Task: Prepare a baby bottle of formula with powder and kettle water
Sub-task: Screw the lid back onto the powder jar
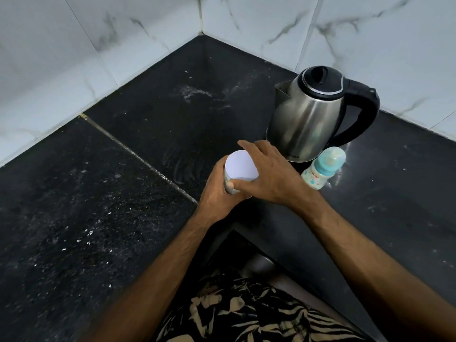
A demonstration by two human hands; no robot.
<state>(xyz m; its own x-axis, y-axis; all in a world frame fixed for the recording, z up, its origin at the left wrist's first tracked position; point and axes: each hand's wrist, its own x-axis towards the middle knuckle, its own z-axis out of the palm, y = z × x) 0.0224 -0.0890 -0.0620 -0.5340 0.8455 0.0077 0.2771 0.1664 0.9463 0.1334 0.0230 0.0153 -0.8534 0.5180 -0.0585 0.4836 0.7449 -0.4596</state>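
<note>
A small round powder container with a white lid (240, 167) stands on the black stone counter (123, 193) near its inner corner. My left hand (217, 191) wraps around the container's body from the left. My right hand (269, 174) rests over the lid's right rim, thumb against the side. A baby bottle (323, 169) with a teal collar and a clear cap stands just right of my right hand. Behind it sits a steel electric kettle (311, 117) with a black lid and handle, spout pointing left.
White marble-look tiled walls (74, 58) meet in a corner behind the counter. Pale dust and smears lie on the counter's middle and left parts. The counter's front edge cuts in close to my body, where patterned clothing shows.
</note>
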